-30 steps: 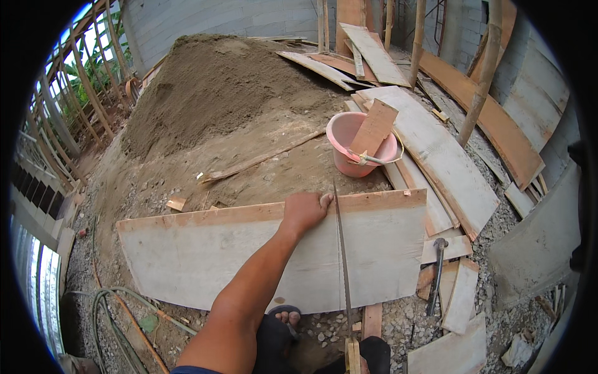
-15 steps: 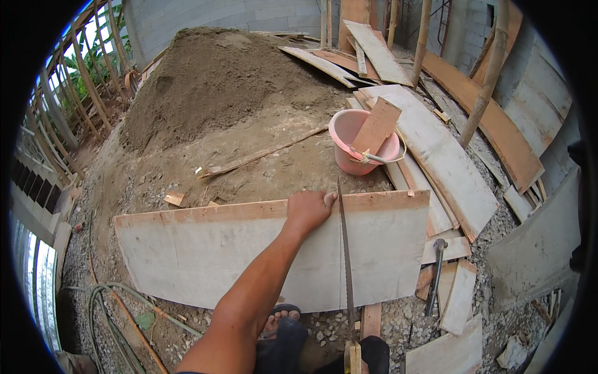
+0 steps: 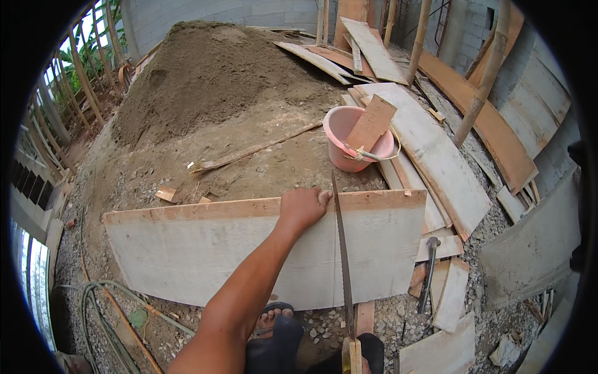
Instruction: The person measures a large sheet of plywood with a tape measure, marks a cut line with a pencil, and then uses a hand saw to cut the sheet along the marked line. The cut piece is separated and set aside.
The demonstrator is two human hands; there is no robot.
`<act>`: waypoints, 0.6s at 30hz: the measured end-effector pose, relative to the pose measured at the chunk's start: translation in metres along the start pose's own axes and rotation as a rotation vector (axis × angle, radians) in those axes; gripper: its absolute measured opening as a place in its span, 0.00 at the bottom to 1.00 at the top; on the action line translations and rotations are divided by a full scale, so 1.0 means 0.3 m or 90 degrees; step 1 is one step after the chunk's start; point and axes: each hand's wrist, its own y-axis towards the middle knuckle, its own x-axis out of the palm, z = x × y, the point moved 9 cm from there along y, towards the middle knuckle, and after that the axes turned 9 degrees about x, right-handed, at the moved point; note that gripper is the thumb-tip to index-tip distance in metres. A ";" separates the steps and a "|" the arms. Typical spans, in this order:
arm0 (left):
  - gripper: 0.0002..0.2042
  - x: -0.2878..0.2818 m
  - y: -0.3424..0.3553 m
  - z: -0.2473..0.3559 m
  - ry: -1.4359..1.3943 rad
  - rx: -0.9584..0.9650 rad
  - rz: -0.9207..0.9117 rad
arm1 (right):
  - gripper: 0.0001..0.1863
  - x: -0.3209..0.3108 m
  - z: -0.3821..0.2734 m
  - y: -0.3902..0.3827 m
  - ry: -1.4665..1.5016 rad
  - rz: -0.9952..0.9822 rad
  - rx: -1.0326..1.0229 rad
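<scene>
A wide whitish plywood board [image 3: 187, 262] with a bare brown strip along its far edge lies across in front of me. My left hand [image 3: 304, 209] is closed over that edge, gripping it just left of a handsaw [image 3: 344, 268]. The saw's toothed blade runs away from me along a thin dark line on the board, its tip beyond the far edge. Its wooden handle [image 3: 351, 355] is at the lower border. Only a sliver of my right hand [image 3: 365, 366] shows, beside the handle; most of it is cut off by the frame.
A pink bucket [image 3: 339, 156] holding a wood offcut stands beyond the board. Planks [image 3: 430, 149] and a hammer [image 3: 428, 274] lie to the right. A hose [image 3: 93, 305] coils at the left. Behind rises a sand heap [image 3: 205, 75]. My sandalled foot [image 3: 274, 311] is at the near edge.
The view has shifted slightly, so most things sit a little further left and higher. My left hand keeps its grip on the board, and the saw stays on the line.
</scene>
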 end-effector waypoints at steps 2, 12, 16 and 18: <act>0.24 0.006 -0.001 -0.002 0.003 -0.008 0.004 | 0.19 0.029 -0.079 0.109 0.012 0.030 -0.078; 0.24 0.030 0.024 -0.024 0.003 -0.006 -0.012 | 0.37 0.361 0.234 0.442 0.220 -0.121 -0.024; 0.24 0.047 0.026 -0.036 0.005 -0.024 -0.057 | 0.32 0.322 0.203 0.446 0.156 -0.055 -0.044; 0.24 0.038 0.027 -0.037 -0.009 -0.028 -0.048 | 0.28 0.250 0.152 0.410 0.140 -0.022 -0.010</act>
